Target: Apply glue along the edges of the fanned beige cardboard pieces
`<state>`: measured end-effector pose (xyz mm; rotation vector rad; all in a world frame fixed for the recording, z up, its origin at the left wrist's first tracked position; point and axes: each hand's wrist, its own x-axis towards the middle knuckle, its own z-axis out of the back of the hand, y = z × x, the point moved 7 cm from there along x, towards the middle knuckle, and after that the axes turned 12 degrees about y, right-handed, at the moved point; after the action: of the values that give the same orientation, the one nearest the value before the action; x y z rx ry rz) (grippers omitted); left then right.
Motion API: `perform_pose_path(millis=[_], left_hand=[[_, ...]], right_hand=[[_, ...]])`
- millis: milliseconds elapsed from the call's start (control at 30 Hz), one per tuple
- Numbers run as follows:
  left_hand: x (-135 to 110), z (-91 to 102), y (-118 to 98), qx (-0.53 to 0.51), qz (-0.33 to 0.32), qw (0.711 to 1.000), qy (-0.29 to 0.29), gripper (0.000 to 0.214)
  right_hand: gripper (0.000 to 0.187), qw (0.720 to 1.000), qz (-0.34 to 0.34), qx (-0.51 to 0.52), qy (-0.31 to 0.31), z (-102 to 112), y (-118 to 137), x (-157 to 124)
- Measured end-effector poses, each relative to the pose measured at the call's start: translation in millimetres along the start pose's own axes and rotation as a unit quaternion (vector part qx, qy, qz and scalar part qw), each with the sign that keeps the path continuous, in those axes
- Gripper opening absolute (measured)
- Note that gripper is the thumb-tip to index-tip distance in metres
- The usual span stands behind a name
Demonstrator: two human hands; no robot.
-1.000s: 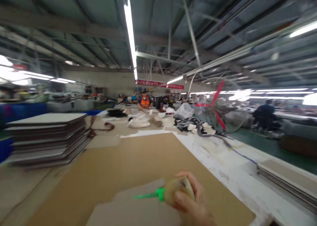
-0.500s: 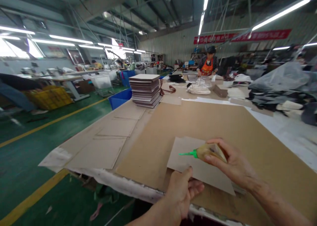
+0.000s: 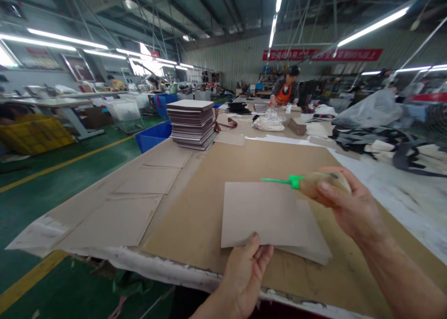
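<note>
My left hand [image 3: 246, 268] pinches the near edge of a grey cardboard sheet [image 3: 258, 212], thumb on top and fingers underneath. That sheet overlaps a small pile of similar cardboard sheets [image 3: 316, 240] lying beneath it to the right. My right hand [image 3: 356, 202] is closed around a yellowish squeeze bottle [image 3: 324, 186] with a long green nozzle [image 3: 279, 180]. The bottle lies nearly level above the sheet's far right corner, its nozzle pointing left. Whether anything comes out of the tip cannot be made out.
Loose cardboard sheets [image 3: 111, 219] lie along the table's left side. Behind them rises a tall stack of boards [image 3: 192, 125], with a blue bin [image 3: 152, 136] beside it. Dark and pale scraps [image 3: 370, 142] heap at the right. A person in an orange apron [image 3: 284, 94] stands at the far end.
My left hand has turned the top sheet and shifted it left on the pile. The squeeze bottle has gone up and to the right, away from the sheet's middle. The view has swung slightly right.
</note>
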<state>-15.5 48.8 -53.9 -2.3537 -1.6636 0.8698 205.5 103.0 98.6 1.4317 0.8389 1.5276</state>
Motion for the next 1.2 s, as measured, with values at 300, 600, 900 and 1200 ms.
perform_pose_path(millis=[300, 600, 900, 1200], left_hand=[[0.9, -5.4, -5.4, -0.010, -0.006, 1.000, -0.001, 0.013], [3.4, -1.8, -6.8, 0.019, -0.004, 1.000, 0.013, 0.016], [-0.2, -14.6, 12.9, 0.188, 0.103, 0.976, 0.044, 0.021], [4.7, -14.3, 18.1, 0.151, 0.055, 0.987, -0.008, 0.018]], right_hand=[[0.036, 0.980, 0.065, 0.129, -0.138, 52.7, 31.9, -6.8], [0.033, 0.983, 0.078, 0.117, -0.117, 49.9, 37.1, -12.6], [0.038, 0.989, -0.055, -0.069, 0.118, -23.0, 2.3, -26.8], [0.025, 0.917, 0.042, -0.304, 0.256, -83.1, -7.1, -23.1]])
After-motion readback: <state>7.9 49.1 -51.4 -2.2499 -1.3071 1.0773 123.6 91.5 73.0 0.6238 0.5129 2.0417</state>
